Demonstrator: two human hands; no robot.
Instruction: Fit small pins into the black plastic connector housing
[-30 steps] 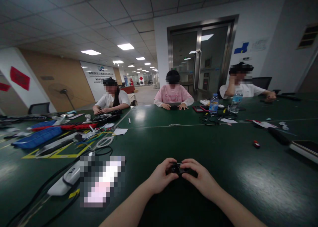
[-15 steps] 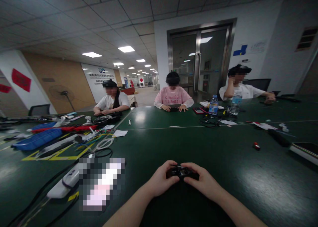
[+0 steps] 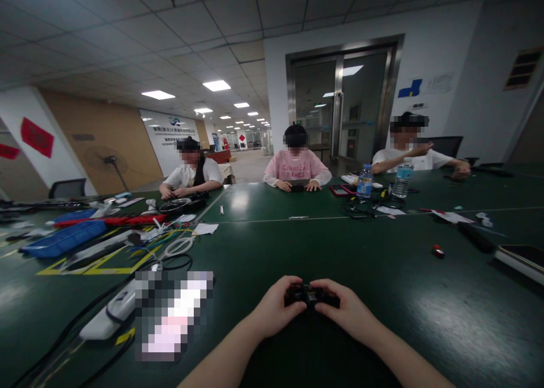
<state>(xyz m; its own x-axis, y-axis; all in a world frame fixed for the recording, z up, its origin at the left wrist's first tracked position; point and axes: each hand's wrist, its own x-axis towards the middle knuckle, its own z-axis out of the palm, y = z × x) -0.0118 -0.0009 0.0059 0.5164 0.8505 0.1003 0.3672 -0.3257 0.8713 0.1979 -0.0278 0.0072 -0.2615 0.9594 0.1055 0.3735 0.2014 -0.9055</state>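
Observation:
Both my hands hold a small dark device (image 3: 311, 295) low over the green table. It looks black with some shiny detail in its middle, but its exact kind is too dim to make out. My left hand (image 3: 278, 307) wraps its left end, with the thumb on the near side and the fingers on the far side. On the opposite end, my right hand (image 3: 343, 307) grips in the same way, thumb near and fingers curled over the far edge. The fingers cover both ends of the device.
Left on the green table (image 3: 255, 252) lie a white power strip (image 3: 106, 319), a blurred-out phone-like slab (image 3: 176, 317), cables and a blue tray (image 3: 63, 241). A small red object (image 3: 438, 251) and two water bottles (image 3: 364, 182) stand to the right. Several people sit across.
My hands stay almost still around the device; a thin piece that stuck up along its far edge no longer shows. The person at the right has lowered a hand from the head.

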